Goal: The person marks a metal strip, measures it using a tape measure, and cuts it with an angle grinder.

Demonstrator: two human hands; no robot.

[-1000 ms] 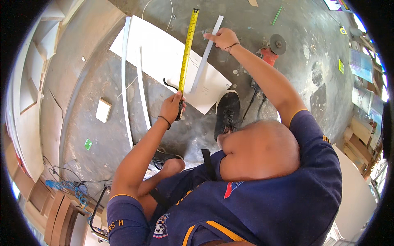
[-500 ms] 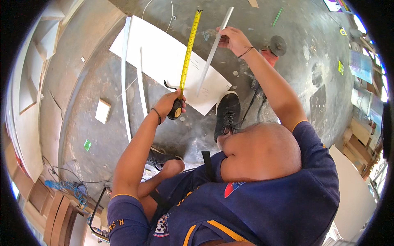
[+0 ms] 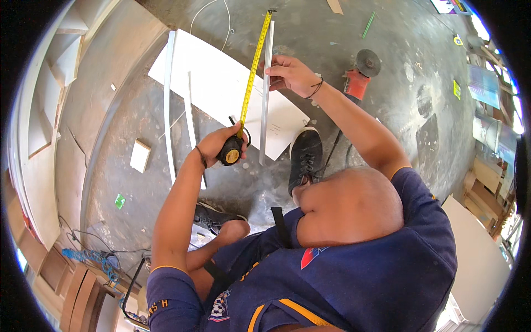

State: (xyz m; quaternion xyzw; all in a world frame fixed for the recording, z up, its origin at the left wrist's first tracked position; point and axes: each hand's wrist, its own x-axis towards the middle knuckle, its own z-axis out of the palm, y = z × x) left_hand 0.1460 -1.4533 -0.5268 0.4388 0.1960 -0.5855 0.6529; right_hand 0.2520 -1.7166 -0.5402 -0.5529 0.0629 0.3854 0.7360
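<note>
My left hand (image 3: 220,143) is closed round a black tape measure (image 3: 229,151) with a wrist strap. Its yellow blade (image 3: 254,72) runs out away from me, the hooked end in the air at the far side. In my right hand (image 3: 292,76) is a thin silver-white metal strip (image 3: 266,99), pinched between thumb and fingers near its upper middle. The strip stands nearly alongside the blade, its far end close to the hook and its near end beside the tape case. Beneath both lies a white board (image 3: 221,66) with faint pencil marks, flat on the floor.
Right of the board lies a red angle grinder (image 3: 357,83) with a dark disc and a cable. Two long white strips (image 3: 168,105) lie on the left. A small wooden block (image 3: 140,156) and wooden shelving (image 3: 52,83) are further left. My shoe (image 3: 306,157) touches the board's corner.
My right hand has brought the metal strip leftward and nearer, turning it more upright beside the tape blade. The tape measure in my left hand has shifted slightly left.
</note>
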